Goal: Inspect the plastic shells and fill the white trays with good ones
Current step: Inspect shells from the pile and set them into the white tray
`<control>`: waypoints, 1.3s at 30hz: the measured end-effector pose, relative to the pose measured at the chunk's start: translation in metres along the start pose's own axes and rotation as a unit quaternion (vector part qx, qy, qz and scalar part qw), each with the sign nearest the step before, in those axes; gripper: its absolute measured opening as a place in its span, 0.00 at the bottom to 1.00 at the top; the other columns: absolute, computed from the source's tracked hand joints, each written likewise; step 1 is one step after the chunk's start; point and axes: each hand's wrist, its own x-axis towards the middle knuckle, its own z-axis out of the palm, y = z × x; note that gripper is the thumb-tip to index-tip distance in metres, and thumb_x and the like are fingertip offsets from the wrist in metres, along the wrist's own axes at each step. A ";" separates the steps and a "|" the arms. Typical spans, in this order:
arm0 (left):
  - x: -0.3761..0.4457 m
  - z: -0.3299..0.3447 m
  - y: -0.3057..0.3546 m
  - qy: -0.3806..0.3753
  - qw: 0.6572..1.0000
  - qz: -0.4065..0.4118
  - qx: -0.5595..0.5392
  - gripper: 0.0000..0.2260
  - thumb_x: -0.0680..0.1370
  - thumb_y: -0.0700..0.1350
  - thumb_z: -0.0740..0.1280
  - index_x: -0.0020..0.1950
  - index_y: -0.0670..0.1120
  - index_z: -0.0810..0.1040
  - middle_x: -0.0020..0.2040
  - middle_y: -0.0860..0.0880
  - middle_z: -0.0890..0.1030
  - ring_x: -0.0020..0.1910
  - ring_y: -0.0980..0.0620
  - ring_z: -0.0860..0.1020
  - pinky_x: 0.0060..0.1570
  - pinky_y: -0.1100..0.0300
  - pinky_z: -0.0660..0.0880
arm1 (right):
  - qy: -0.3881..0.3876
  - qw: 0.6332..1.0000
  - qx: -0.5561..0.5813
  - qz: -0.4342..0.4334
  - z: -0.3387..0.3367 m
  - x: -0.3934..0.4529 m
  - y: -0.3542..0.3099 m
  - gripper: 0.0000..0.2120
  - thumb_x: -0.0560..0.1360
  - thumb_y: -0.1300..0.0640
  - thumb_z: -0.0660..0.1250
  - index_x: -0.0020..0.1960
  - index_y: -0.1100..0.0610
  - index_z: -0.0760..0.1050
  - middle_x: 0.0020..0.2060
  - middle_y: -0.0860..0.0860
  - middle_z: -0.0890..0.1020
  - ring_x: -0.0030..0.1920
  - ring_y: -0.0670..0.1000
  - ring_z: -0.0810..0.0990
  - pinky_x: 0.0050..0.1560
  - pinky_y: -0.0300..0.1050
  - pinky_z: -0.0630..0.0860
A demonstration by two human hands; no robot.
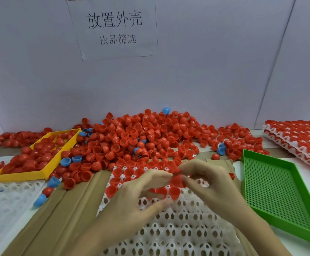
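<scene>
A red shell [177, 182] is pinched between the fingertips of the left hand [141, 193] and the right hand [206, 183], both raised just above the white tray [178, 228] at near centre. A second red shell [175, 168] is seen at the right hand's upper fingers; whether it is gripped cannot be told. The left thumb is spread low over the tray, with the other fingers curled toward the shell. The far rows of the tray are filled with red shells, open side up; the near rows of holes are bare. Brown cardboard [67, 209] is laid under the tray. Far of the tray, a large pile of red shells [141, 137] is heaped against the pale wall, with a few blue shells [71, 160] scattered in it and along its left edge. At the left, a yellow tray [21, 175] is loaded with red shells. Near left, another white tray [4, 202] is laid flat. At the right, a green perforated tray [272, 193] is set just beside the cardboard. At far right, stacked white trays [296, 141] filled with red shells are held. A paper sign [113, 28] with printed characters is fixed to the wall.
</scene>
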 end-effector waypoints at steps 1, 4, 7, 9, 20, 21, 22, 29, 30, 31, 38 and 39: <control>0.000 -0.004 0.001 0.022 0.999 0.007 0.026 0.16 0.80 0.57 0.71 0.67 0.64 0.76 0.65 0.65 0.80 0.66 0.64 0.78 0.60 0.70 0.76 | 0.010 1.000 -0.014 0.007 -0.005 0.000 0.003 0.10 0.77 0.62 0.74 0.55 0.49 0.84 0.46 0.42 0.87 0.49 0.48 0.86 0.50 0.43 0.83; 0.000 -0.024 -0.005 0.105 0.974 0.028 0.199 0.13 0.80 0.59 0.67 0.63 0.59 0.80 0.58 0.67 0.81 0.58 0.67 0.80 0.52 0.73 0.76 | 0.033 0.994 -0.095 0.038 -0.018 0.000 0.013 0.11 0.76 0.59 0.75 0.53 0.44 0.84 0.43 0.40 0.84 0.46 0.45 0.84 0.47 0.38 0.80; 0.001 -0.043 -0.017 0.135 0.926 0.012 0.353 0.08 0.80 0.53 0.68 0.57 0.54 0.82 0.52 0.63 0.78 0.53 0.63 0.77 0.49 0.72 0.73 | -0.027 0.981 -0.177 0.078 -0.016 -0.002 0.022 0.11 0.77 0.56 0.74 0.50 0.39 0.82 0.41 0.42 0.82 0.44 0.43 0.80 0.46 0.37 0.78; 0.001 -0.051 -0.028 0.149 0.916 -0.018 0.373 0.03 0.80 0.49 0.70 0.53 0.52 0.82 0.50 0.62 0.77 0.50 0.61 0.75 0.45 0.71 0.70 | -0.078 0.968 -0.215 0.102 -0.009 -0.004 0.024 0.09 0.79 0.53 0.71 0.54 0.39 0.81 0.44 0.42 0.80 0.44 0.42 0.78 0.48 0.37 0.77; 0.002 -0.055 -0.038 0.159 0.906 -0.056 0.389 0.02 0.79 0.50 0.71 0.49 0.53 0.82 0.47 0.63 0.76 0.46 0.63 0.73 0.38 0.72 0.66 | -0.059 0.975 -0.194 0.088 0.002 -0.002 0.021 0.04 0.75 0.51 0.77 0.48 0.43 0.85 0.47 0.38 0.80 0.48 0.39 0.78 0.51 0.35 0.75; 0.002 -0.054 -0.036 0.157 0.907 -0.054 0.387 0.02 0.79 0.50 0.70 0.49 0.54 0.82 0.46 0.63 0.75 0.46 0.65 0.73 0.38 0.73 0.66 | -0.056 0.975 -0.194 0.088 0.003 -0.001 0.022 0.04 0.74 0.51 0.77 0.48 0.44 0.85 0.46 0.39 0.80 0.48 0.39 0.78 0.52 0.36 0.76; 0.002 -0.053 -0.034 0.156 0.909 -0.053 0.383 0.02 0.79 0.50 0.70 0.48 0.54 0.82 0.46 0.63 0.75 0.47 0.66 0.73 0.37 0.73 0.66 | -0.055 0.976 -0.193 0.088 0.004 -0.001 0.022 0.04 0.74 0.51 0.77 0.48 0.44 0.86 0.46 0.39 0.81 0.48 0.40 0.79 0.53 0.37 0.77; 0.003 -0.055 -0.032 0.161 0.908 -0.052 0.382 0.03 0.81 0.50 0.70 0.51 0.52 0.83 0.48 0.62 0.76 0.48 0.62 0.73 0.40 0.71 0.70 | -0.010 0.989 -0.124 0.080 -0.002 0.002 0.025 0.03 0.78 0.51 0.72 0.50 0.44 0.85 0.43 0.39 0.83 0.46 0.44 0.81 0.46 0.34 0.76; 0.003 -0.055 -0.032 0.161 0.907 -0.050 0.386 0.04 0.81 0.50 0.70 0.51 0.52 0.83 0.48 0.62 0.76 0.49 0.62 0.73 0.40 0.70 0.70 | 0.013 0.990 -0.118 0.072 -0.005 0.004 0.027 0.05 0.78 0.53 0.71 0.51 0.45 0.85 0.43 0.39 0.84 0.46 0.45 0.82 0.45 0.35 0.77; 0.003 -0.056 -0.031 0.161 0.905 -0.048 0.391 0.04 0.81 0.50 0.69 0.51 0.52 0.83 0.49 0.61 0.76 0.49 0.62 0.72 0.40 0.70 0.70 | 0.032 0.990 -0.119 0.067 -0.006 0.008 0.029 0.06 0.79 0.56 0.71 0.52 0.46 0.84 0.44 0.38 0.84 0.46 0.45 0.83 0.46 0.35 0.78; 0.000 -0.056 -0.030 0.141 0.899 -0.050 0.412 0.10 0.84 0.54 0.62 0.56 0.53 0.81 0.53 0.61 0.75 0.54 0.61 0.71 0.47 0.65 0.78 | 0.002 0.956 -0.272 0.108 -0.015 0.076 0.056 0.13 0.81 0.67 0.67 0.60 0.54 0.82 0.56 0.47 0.84 0.53 0.44 0.81 0.56 0.35 0.77; 0.001 -0.057 -0.031 0.140 0.900 -0.050 0.411 0.10 0.85 0.54 0.62 0.57 0.52 0.81 0.53 0.60 0.75 0.54 0.61 0.71 0.48 0.64 0.78 | -0.012 0.949 -0.293 0.113 -0.016 0.087 0.060 0.14 0.81 0.68 0.66 0.61 0.55 0.83 0.57 0.49 0.84 0.55 0.46 0.81 0.55 0.34 0.75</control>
